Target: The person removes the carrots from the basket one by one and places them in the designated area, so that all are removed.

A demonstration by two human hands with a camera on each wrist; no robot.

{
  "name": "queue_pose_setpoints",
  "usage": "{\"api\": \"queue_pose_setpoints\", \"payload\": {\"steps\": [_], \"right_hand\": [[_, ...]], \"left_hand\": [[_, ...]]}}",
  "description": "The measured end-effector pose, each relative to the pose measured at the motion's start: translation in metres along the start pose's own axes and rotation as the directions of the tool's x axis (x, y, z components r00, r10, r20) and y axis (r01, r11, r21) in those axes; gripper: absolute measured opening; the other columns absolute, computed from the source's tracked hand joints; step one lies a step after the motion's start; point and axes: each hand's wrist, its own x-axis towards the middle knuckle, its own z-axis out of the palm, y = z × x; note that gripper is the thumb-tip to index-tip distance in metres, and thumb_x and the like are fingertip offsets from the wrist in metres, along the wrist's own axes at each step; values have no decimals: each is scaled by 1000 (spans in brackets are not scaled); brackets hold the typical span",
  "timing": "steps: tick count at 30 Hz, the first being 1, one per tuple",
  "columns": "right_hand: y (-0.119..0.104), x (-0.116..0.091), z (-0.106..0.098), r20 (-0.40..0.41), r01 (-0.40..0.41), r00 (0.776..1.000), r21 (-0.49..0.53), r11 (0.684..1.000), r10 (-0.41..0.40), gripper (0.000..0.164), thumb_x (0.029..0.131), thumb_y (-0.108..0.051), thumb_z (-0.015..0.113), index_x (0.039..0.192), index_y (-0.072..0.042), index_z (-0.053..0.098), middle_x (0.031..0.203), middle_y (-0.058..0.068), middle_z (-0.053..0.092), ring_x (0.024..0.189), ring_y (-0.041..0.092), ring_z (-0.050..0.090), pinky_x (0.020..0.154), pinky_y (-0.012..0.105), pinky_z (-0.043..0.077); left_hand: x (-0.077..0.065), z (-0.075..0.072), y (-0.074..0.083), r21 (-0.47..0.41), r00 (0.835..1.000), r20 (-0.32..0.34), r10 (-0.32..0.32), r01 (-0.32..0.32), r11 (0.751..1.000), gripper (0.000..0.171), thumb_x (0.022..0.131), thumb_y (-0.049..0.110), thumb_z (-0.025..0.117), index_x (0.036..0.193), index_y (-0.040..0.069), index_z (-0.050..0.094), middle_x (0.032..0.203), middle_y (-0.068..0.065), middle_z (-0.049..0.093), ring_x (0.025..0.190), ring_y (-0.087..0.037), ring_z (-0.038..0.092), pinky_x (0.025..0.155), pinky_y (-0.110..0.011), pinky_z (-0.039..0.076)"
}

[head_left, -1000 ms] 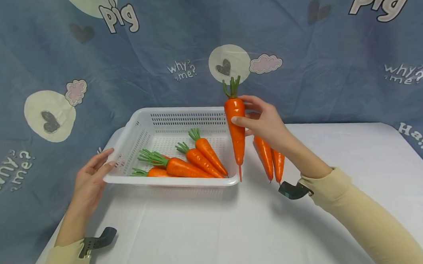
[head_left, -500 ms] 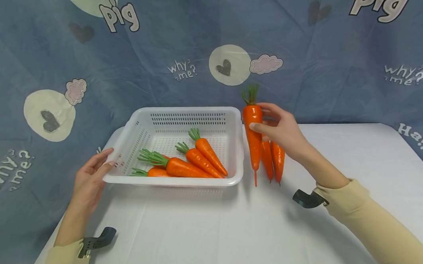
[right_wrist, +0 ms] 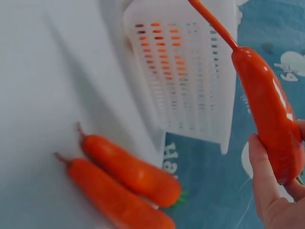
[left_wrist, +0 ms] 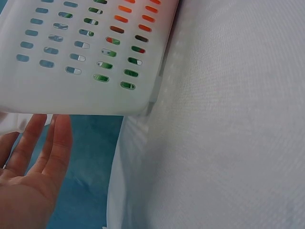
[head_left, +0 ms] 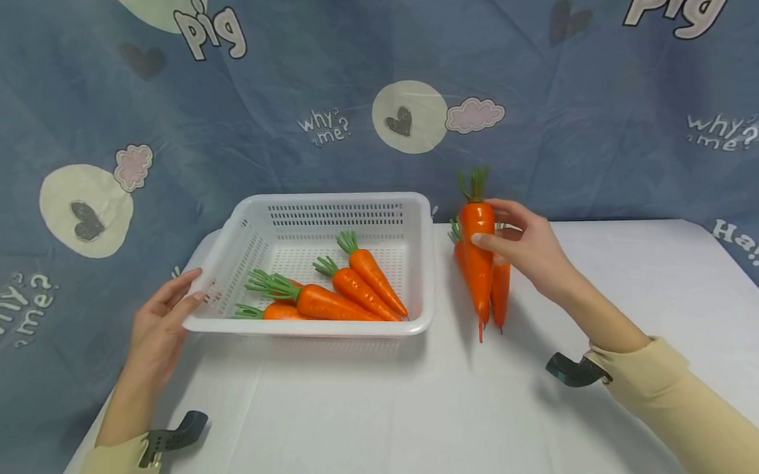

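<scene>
In the head view, my right hand (head_left: pixel 530 248) pinches an orange carrot (head_left: pixel 479 256) near its green top. The carrot is upright, thin root tip down. In the right wrist view, the held carrot (right_wrist: pixel 269 112) is apart from two more carrots (right_wrist: pixel 128 167) lying side by side on the table; from the head it overlaps them. My left hand (head_left: pixel 159 326) rests at the left rim of a white plastic basket (head_left: pixel 313 327). Its fingers (left_wrist: pixel 57 152) reach up, nearly straight, to the basket's edge. Several carrots (head_left: pixel 334 302) lie inside the basket, green tops toward the left.
A white cloth covers the table (head_left: pixel 357 415). Behind it hangs a blue printed curtain (head_left: pixel 338 49), close to the basket's far side. Dark wrist mounts (head_left: pixel 575 370) stick out from both sleeves.
My right hand has carried the carrot rightward and down, from beside the basket's right rim to over the two carrots on the table. My left hand and the basket have stayed in place.
</scene>
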Motion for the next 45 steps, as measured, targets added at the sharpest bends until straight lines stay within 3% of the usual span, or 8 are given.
{"api": "queue_pose_setpoints", "payload": {"steps": [18,40,45], "right_hand": [[34,-10,-28,-13,-43,999,-32,999,43,66,96,-26,65,152,-11,34,144,21,41,121,38,52,74,27,56],[64,-9,-52,-23,-152,988,-109,982,150,71,96,-30,65,151,-1,32,145,28,38,126,44,44,76,32,56],[70,-6,-53,-14,-183,983,-137,973,183,71,96,-30,65,150,1,32,144,28,38,121,44,49,77,34,56]], "left_hand": [[0,0,-2,-8,1000,6,2,-2,1000,50,94,13,68,142,11,53,138,-4,50,117,-16,50,79,-19,52],[-1,0,-1,1,1000,4,7,-7,1000,50,94,13,68,142,12,53,138,-5,49,117,-16,50,78,-19,53],[-1,0,-1,-15,1000,6,2,-2,1000,51,94,13,68,143,11,52,139,-5,49,118,-16,50,78,-19,53]]}}
